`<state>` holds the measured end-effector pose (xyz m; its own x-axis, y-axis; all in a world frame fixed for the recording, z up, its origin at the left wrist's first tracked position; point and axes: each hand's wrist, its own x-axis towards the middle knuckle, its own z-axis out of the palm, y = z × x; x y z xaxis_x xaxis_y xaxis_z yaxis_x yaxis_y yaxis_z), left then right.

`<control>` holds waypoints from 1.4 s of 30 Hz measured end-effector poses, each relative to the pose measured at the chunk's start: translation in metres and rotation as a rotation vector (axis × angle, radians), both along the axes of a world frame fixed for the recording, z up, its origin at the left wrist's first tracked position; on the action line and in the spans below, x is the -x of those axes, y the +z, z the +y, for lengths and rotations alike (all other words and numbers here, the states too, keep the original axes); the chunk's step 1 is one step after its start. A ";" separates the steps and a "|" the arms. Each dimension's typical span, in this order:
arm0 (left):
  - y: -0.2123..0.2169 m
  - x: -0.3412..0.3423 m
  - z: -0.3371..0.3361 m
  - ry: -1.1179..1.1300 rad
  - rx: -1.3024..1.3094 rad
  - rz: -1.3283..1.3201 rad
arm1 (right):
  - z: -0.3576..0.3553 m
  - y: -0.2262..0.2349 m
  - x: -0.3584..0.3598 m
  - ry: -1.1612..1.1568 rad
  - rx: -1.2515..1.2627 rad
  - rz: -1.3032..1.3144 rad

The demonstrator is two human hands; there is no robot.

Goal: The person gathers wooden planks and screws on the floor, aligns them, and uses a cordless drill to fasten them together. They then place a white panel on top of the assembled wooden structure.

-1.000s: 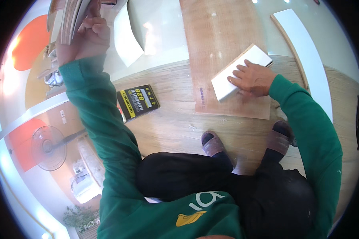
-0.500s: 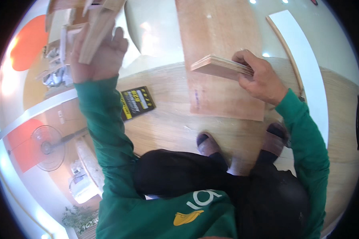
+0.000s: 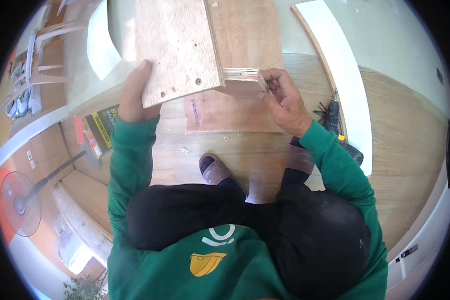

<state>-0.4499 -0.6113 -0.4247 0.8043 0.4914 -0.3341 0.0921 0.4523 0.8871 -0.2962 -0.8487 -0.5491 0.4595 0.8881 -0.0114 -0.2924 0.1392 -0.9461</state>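
My left hand (image 3: 135, 97) is closed on the left edge of a large plywood board (image 3: 177, 50), its thumb on top and its fingers underneath. Several small drilled holes show in the board's face, two of them near the front edge. A smaller plywood piece (image 3: 241, 75) is gripped at its right end by my right hand (image 3: 285, 102), between thumb and fingers. Its layered edge faces up, and its left end meets the right edge of the large board in the view. Whether the two pieces touch, I cannot tell.
A plywood sheet (image 3: 235, 117) lies on the wooden floor beyond my feet. To the right are a long white panel (image 3: 340, 65), a cordless drill (image 3: 332, 117) and several dark screws (image 3: 319, 108). A black and yellow box (image 3: 102, 125) and a standing fan (image 3: 20, 205) are at left.
My left hand has brought the large board from the upper left, edge-on, to a face-up position beside the smaller piece. My right hand has turned that piece. The view has shifted too.
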 end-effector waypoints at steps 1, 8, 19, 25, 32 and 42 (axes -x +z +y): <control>-0.002 0.001 -0.001 -0.009 0.004 -0.006 | -0.001 0.001 0.000 -0.027 -0.010 -0.063; -0.015 0.026 0.011 0.200 0.048 -0.023 | -0.001 -0.008 0.006 0.003 -0.087 -0.618; 0.004 0.040 0.019 0.371 0.171 -0.142 | -0.011 -0.009 0.017 0.136 -0.062 -0.880; 0.056 0.000 0.058 0.089 0.571 -0.380 | 0.031 0.015 -0.007 0.053 -0.035 -0.851; 0.099 -0.033 0.074 0.085 0.833 -0.614 | 0.042 0.023 -0.021 0.013 -0.002 -0.705; 0.070 -0.022 0.058 0.027 0.764 -0.479 | 0.015 0.018 -0.039 0.033 0.047 -0.548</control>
